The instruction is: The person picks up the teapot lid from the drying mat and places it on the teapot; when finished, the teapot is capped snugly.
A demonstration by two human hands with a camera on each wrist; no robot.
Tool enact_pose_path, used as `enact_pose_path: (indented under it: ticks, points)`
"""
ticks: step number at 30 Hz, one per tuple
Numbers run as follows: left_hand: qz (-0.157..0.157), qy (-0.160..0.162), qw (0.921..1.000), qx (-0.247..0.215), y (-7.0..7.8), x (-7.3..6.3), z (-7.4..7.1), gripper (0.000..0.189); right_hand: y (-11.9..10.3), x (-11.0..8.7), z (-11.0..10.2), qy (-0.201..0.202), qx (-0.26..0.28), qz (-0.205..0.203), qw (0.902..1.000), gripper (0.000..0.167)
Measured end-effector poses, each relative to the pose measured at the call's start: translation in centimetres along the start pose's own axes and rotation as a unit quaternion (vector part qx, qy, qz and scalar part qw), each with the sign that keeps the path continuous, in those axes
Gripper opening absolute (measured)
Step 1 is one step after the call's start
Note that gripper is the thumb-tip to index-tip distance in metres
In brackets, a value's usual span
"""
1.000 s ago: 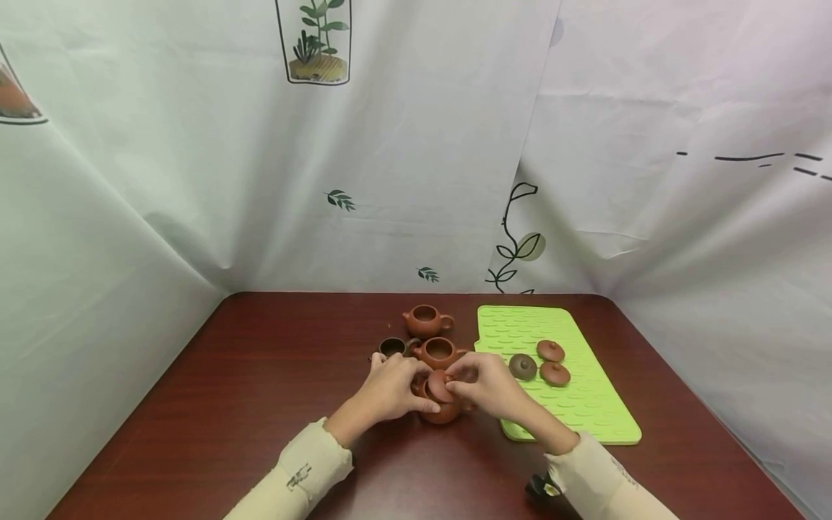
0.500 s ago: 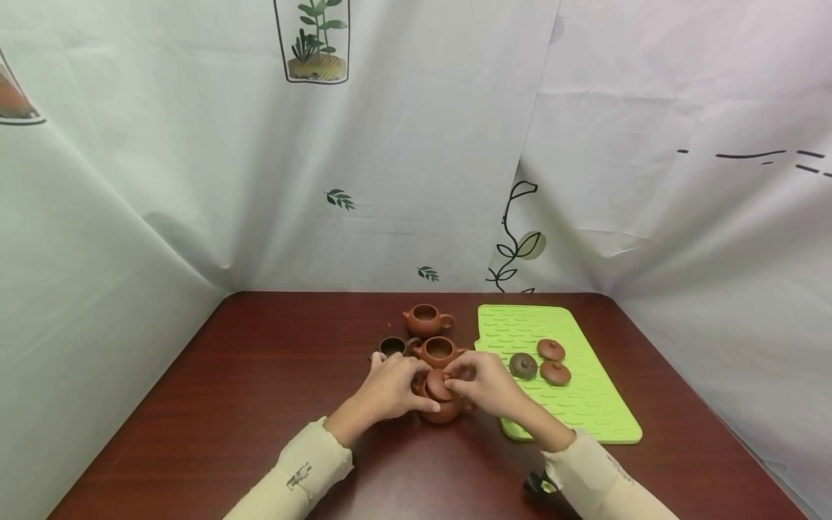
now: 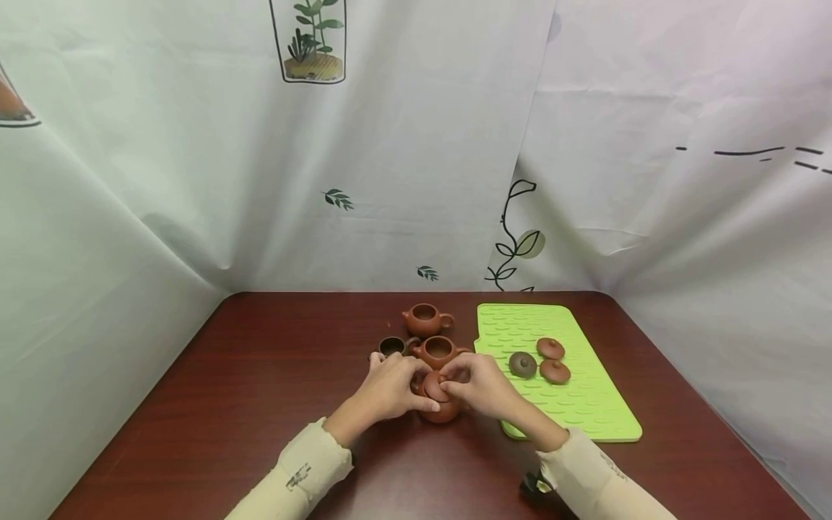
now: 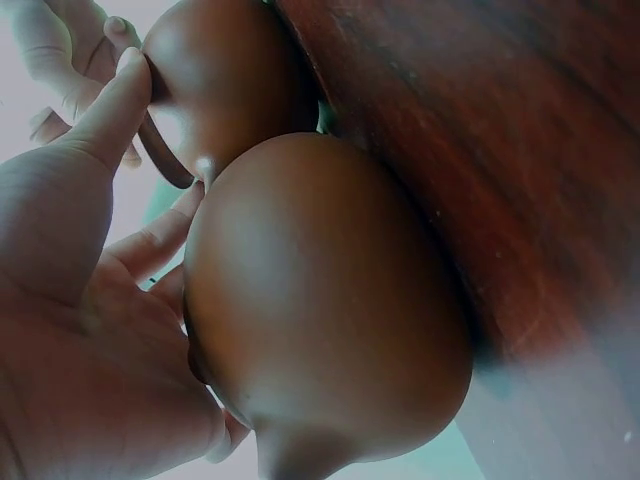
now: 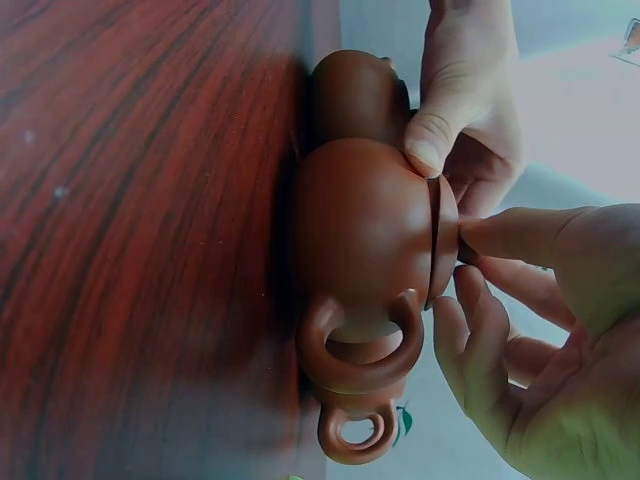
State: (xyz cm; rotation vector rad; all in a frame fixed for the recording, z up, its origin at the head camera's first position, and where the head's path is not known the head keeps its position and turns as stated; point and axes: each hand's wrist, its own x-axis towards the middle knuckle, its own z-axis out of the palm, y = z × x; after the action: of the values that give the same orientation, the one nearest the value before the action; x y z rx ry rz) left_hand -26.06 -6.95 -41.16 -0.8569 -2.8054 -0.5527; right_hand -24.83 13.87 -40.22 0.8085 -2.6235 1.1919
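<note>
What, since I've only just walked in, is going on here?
A person's right hand pinches a reddish-brown lid by its top at the mouth of the nearest teapot, while the left hand holds that pot. Whether the lid is fully seated is hard to tell. Behind stand two more reddish-brown teapots and a dark pot, all without lids; three other lids lie on the green mat.

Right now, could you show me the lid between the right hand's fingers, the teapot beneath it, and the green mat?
Lid (image 3: 433, 388): head view, on its top face.
Teapot (image 5: 358, 225): right wrist view, on its rounded body.
Green mat (image 3: 591, 413): head view, bare near part.
</note>
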Motion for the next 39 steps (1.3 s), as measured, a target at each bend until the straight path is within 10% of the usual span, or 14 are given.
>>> enact_pose_path:
  ticks: [39]
  points:
    - [0.019,-0.02,0.9995,0.017,0.18,0.1,-0.41,0.05,0.27,-0.02,0.23,-0.012,0.012,0.002,0.9999,0.01]
